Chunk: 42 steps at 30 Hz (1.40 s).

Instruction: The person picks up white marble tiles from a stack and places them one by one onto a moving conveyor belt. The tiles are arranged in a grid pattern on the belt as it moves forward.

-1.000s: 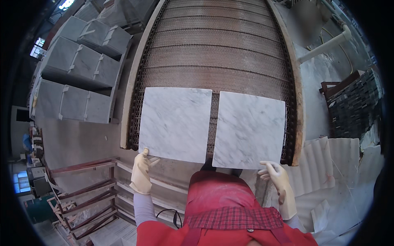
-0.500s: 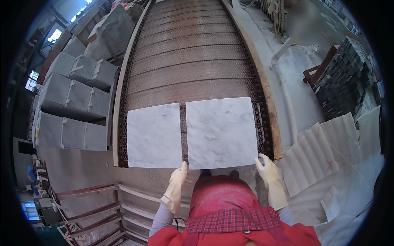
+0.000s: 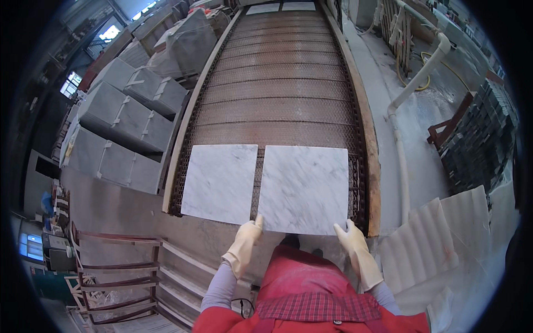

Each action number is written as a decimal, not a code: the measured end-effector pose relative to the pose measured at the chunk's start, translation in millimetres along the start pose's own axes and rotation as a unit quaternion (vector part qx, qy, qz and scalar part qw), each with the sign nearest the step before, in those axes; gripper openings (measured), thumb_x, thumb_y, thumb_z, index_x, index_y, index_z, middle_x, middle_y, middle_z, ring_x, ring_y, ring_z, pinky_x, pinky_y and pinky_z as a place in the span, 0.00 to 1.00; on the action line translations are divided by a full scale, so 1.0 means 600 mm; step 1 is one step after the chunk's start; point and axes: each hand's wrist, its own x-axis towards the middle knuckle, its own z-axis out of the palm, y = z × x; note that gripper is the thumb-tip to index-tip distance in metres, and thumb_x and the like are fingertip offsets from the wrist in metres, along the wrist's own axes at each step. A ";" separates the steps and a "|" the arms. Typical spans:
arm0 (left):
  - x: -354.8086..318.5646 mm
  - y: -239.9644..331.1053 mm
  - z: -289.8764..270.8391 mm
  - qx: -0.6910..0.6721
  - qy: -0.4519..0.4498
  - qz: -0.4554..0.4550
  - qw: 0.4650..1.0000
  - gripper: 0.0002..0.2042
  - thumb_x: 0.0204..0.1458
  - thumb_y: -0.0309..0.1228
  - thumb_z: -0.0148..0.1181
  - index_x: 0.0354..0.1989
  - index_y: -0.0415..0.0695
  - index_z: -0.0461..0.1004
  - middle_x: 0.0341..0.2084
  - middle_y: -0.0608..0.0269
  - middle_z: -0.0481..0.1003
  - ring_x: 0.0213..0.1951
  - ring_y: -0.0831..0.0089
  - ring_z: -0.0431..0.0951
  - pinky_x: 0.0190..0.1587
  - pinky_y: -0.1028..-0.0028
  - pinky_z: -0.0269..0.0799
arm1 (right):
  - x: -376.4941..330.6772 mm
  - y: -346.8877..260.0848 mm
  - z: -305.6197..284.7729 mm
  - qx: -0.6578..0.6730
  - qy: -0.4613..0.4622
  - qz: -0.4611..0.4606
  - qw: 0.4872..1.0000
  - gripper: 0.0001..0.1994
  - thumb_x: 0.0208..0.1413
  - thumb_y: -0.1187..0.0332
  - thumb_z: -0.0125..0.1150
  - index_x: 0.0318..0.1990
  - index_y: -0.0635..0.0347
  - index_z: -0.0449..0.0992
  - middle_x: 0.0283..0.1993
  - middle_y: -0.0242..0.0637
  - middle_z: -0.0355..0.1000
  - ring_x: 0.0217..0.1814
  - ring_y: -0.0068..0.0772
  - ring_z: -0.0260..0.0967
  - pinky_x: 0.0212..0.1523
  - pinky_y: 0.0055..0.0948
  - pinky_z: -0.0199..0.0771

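Note:
Two square white marble tiles with grey veining lie side by side at the near end of a mesh conveyor, a narrow gap between them. The right-hand marble tile (image 3: pixel 303 188) sticks out over the conveyor's near end. My left hand (image 3: pixel 243 247), in a cream rubber glove, grips its near left corner, thumb on top. At the near right corner my right hand (image 3: pixel 357 250), gloved alike, is closed on the edge; its fingers beneath are hidden. Beside my left hand, the left-hand marble tile (image 3: pixel 219 182) lies untouched.
The mesh conveyor (image 3: pixel 277 105) runs away from me between side rails, with more tiles (image 3: pixel 262 9) at its far end. Stacked grey slabs (image 3: pixel 130 125) stand left, a slatted rack (image 3: pixel 119 266) near left. Right are a white pipe (image 3: pixel 401 166), foam sheets (image 3: pixel 422 238) and dark stacked strips (image 3: pixel 480 139).
My view has shifted, bringing the far tiles in sight. My left hand now meets the right-hand tile's corner, and the tiles sit slightly differently on the conveyor.

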 end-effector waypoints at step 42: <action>0.065 0.114 -0.029 -0.142 0.216 0.156 0.953 0.23 0.54 0.37 0.61 0.55 0.35 0.70 0.49 0.48 0.75 0.51 0.57 0.75 0.56 0.65 0.69 | 0.018 -0.018 0.053 0.191 0.063 0.081 0.976 0.40 0.58 0.46 0.60 0.70 0.64 0.57 0.58 0.56 0.72 0.54 0.46 0.75 0.55 0.37 0.75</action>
